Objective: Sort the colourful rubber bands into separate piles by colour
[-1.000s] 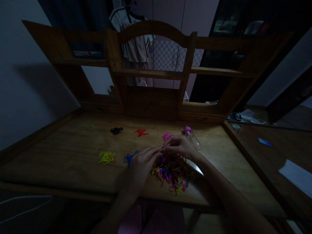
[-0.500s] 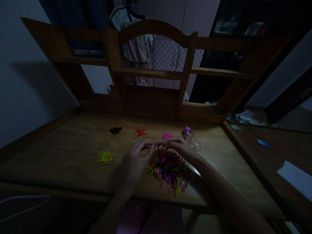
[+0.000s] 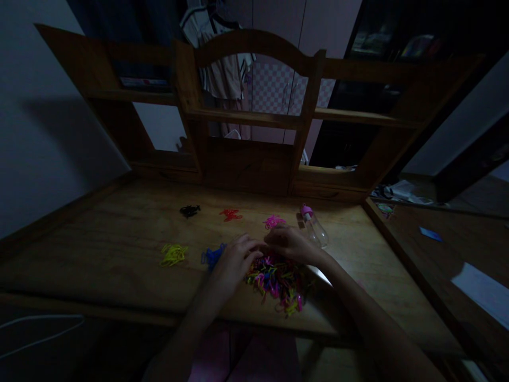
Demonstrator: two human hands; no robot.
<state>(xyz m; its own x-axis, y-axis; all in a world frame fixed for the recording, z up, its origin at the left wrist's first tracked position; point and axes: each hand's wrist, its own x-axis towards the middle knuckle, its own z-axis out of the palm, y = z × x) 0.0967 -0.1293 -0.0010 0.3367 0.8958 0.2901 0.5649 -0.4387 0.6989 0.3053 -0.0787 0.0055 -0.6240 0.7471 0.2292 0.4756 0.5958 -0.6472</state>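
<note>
My left hand (image 3: 237, 258) and my right hand (image 3: 289, 242) meet fingertip to fingertip over the upper edge of a mixed pile of small coloured loops (image 3: 279, 284). Fingers of both are bent and pinched close; whatever sits between them is hidden and too dark to name. Left of my left hand, and partly covered by it, lies a heap of blue loops (image 3: 212, 257). Just beyond my right hand is a pink heap (image 3: 274, 221). Farther off are yellow loops (image 3: 174, 254), red loops (image 3: 230, 214) and black loops (image 3: 190, 211), each colour in its own heap.
A clear bottle with a pink cap (image 3: 316, 228) lies beyond my right hand. The wooden desk (image 3: 131, 228) backs onto a shelf unit (image 3: 248, 119). To the right, a lower surface (image 3: 429, 260) carries papers (image 3: 483, 289) and a blue card (image 3: 430, 234).
Half a second ago a dark thin loop showed between my raised fingertips; now it is out of sight. Both hands have lowered slightly and closed in, and the blue heap shows again.
</note>
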